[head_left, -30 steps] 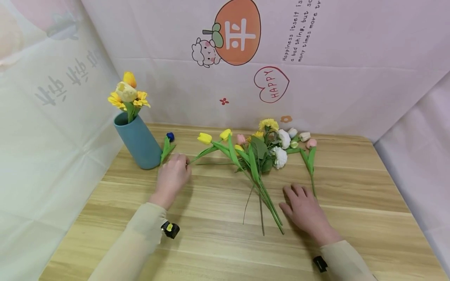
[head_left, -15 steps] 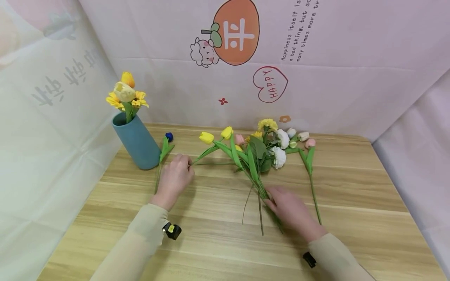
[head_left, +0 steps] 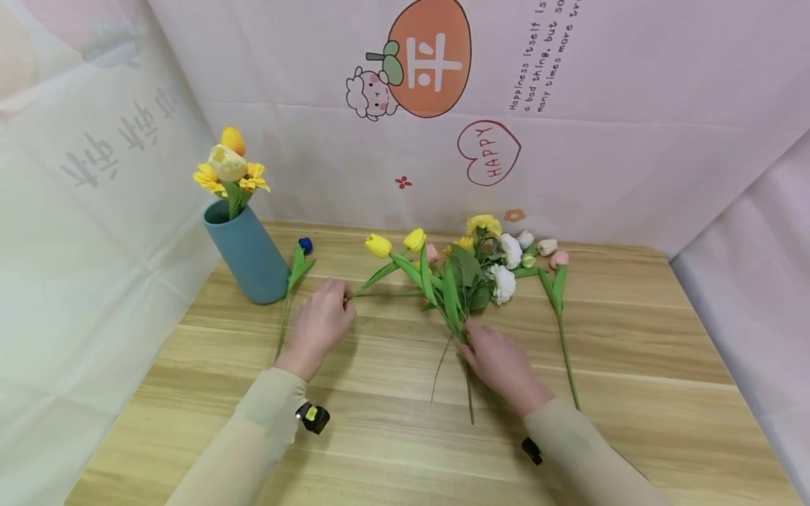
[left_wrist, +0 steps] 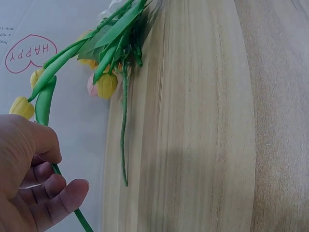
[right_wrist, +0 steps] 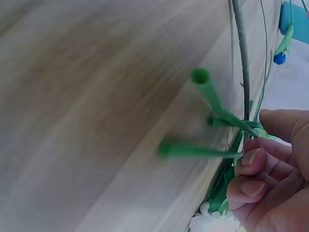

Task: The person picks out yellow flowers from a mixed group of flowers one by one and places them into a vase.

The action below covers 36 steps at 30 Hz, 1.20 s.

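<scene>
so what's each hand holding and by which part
The left hand grips a yellow tulip partway down its stem. The right hand pinches several green stems partway along, their ends sticking out.

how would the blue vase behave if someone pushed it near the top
The blue vase would probably tip before sliding, being tall and narrow. The flowers rising out of it likely make it a little more top-heavy. Once over, it might roll, since its body looks rounded.

Head view looks forward and down; closer wrist views share the flower bunch (head_left: 467, 267)
</scene>
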### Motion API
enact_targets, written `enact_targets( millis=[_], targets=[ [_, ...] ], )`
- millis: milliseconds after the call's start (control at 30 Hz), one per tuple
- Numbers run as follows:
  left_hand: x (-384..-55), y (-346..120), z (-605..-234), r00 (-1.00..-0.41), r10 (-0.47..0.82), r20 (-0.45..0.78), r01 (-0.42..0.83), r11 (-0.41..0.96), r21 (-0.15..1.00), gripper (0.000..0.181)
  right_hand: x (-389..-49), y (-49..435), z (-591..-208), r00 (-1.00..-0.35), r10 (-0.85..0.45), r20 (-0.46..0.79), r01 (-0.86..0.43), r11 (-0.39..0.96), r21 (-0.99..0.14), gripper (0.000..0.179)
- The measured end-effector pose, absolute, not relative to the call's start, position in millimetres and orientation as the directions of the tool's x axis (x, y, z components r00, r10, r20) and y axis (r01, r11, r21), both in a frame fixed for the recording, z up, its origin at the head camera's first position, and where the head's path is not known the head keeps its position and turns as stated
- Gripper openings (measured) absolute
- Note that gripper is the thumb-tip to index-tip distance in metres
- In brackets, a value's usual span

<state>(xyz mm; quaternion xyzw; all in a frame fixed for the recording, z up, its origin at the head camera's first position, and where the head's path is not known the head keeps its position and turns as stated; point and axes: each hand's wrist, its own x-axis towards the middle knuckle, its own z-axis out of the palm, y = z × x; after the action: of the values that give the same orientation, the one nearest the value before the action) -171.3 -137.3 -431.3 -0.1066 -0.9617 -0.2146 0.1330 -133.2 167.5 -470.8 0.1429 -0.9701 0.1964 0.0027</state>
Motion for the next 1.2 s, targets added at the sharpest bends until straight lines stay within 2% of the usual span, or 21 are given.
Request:
enact_targets(
  millis=[133, 300, 567, 700, 967, 1200],
  targets=[
    [-171, -136, -432, -0.933, 0.162, 0.322, 0.284, 0.88, 0.381, 0.009, -137, 161, -470, -0.959, -0.272, 0.083, -0.283, 0.88, -0.381, 0.019],
    [-170, -135, -433, -0.925, 0.168, 0.341, 0.301, 0.872, 0.387, 0.009, -139, 155, -467, -0.958, -0.266, 0.106, -0.286, 0.882, -0.374, 0.011],
    [-172, -142, -431, -0.949, 0.12, 0.29, 0.246, 0.86, 0.447, 0.01, -135, 158, -458, -0.976, -0.204, 0.073, -0.211, 0.815, -0.539, 0.008],
    [-173, -147, -429, -0.954, 0.105, 0.281, 0.228, 0.863, 0.451, 0.011, -129, 160, -452, -0.971, -0.217, 0.101, -0.235, 0.787, -0.571, 0.008],
    [-178, -154, -432, -0.95, 0.099, 0.298, 0.222, 0.883, 0.414, 0.009, -121, 155, -444, -0.939, -0.267, 0.217, -0.344, 0.752, -0.563, 0.01],
    [-182, -164, -432, -0.965, 0.04, 0.26, 0.161, 0.871, 0.465, 0.011, -118, 153, -440, -0.933, -0.265, 0.245, -0.361, 0.714, -0.6, 0.008]
  ],
)
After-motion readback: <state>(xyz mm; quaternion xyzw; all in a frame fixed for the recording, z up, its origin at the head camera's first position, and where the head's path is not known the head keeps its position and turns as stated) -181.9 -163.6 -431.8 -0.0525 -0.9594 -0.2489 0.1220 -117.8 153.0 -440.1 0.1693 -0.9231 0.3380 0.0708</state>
